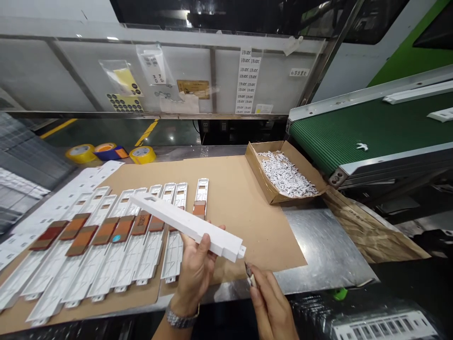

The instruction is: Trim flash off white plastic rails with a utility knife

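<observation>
On a steel work table point(329, 250) covered by a large sheet of tan cardboard point(244, 212), the person's left hand point(195, 274), with a metal link wristwatch point(182, 317) at its wrist, holds a long white moulded plastic bar point(187, 225) tilted above the near part of the cardboard. Its fingers curl under the bar and its thumb presses on the near side, gripping it firmly. The right hand point(271, 302) is nearer and to the right, its fingers closed in a tight pinch around a small dark-tipped blade point(249, 273), whose point sits just beside the bar's right end. To the left, rows of white moulded plastic panels point(127, 245) lie side by side, many crossed by brown-and-orange paper strips point(81, 240). At the far right of the cardboard sits a shallow cardboard tray point(269, 170) heaped with white plastic scraps point(285, 174), next to a green ribbed conveyor belt point(368, 127) carrying white pieces. Beyond the table stand two yellow tape rolls point(80, 153) and a blue-and-orange package point(111, 152). Farther back, a glazed partition point(212, 80) bears taped papers and label sheets, and yellow floor markings point(146, 132) show below it.
</observation>
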